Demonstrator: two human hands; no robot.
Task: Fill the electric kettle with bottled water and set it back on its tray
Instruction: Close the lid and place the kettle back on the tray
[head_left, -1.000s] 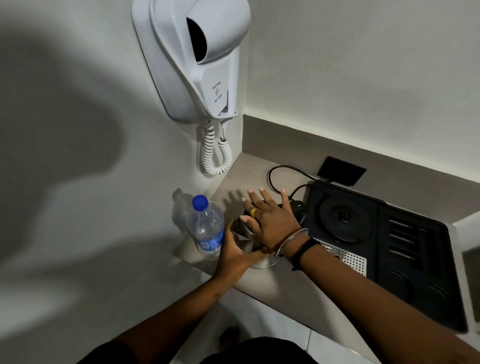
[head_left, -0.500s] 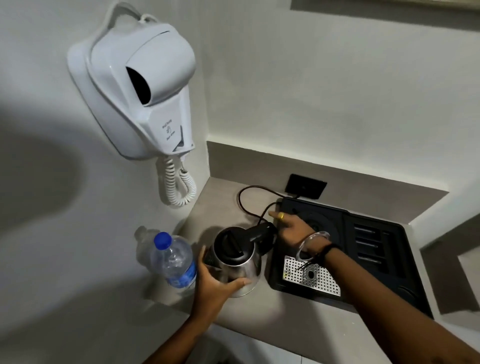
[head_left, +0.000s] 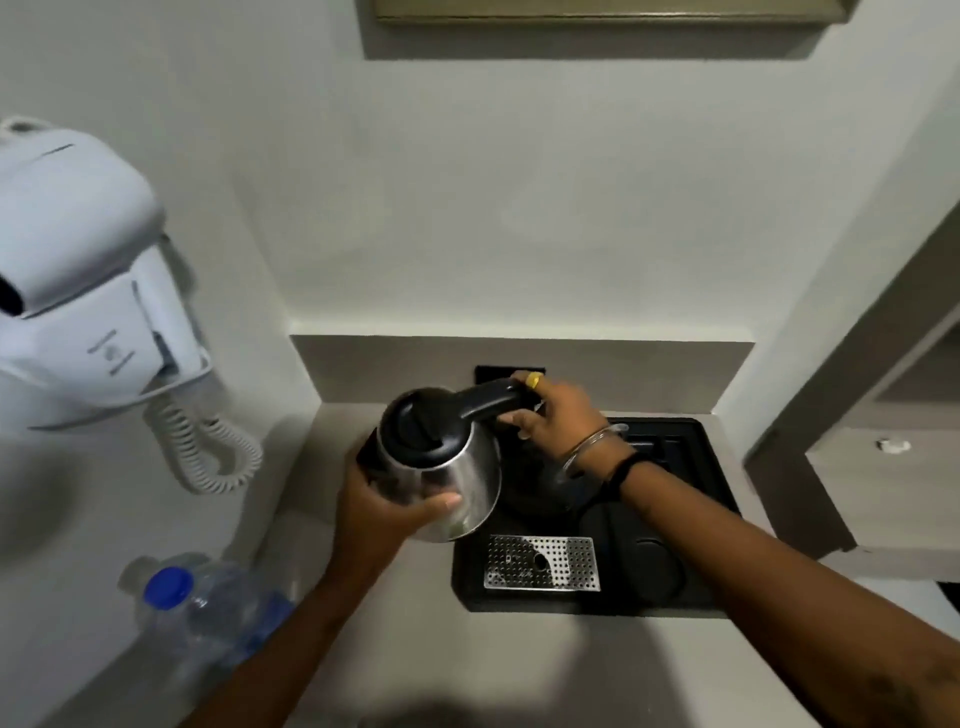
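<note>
Now, nearest me, the water bottle (head_left: 208, 613) stands capped at the left edge of the desk (head_left: 519, 665), well apart from the work, so I judge the filling done and this the setting-back step. My left hand (head_left: 384, 512) cups the steel body of the kettle (head_left: 441, 462), thumb across its front, grip wrapped on the lower wall. My right hand (head_left: 556, 415) is curled round the black handle, so both grips hold the kettle. It hangs tilted, clear of the desk, over the left part of the black tray (head_left: 691, 597), just beyond the perforated drip plate (head_left: 543, 564).

To do this well, I should level the kettle first, since a full one sloshes when tipped and its lid looks closed, though I cannot be sure it is latched. The round base sits under the kettle and is mostly hidden by it, so I must feel for the centre as I lower. Let the right hand carry the weight, the left only steer. Farther back the wall socket (head_left: 493, 374) is close behind my knuckles; I keep water away from it.
</note>
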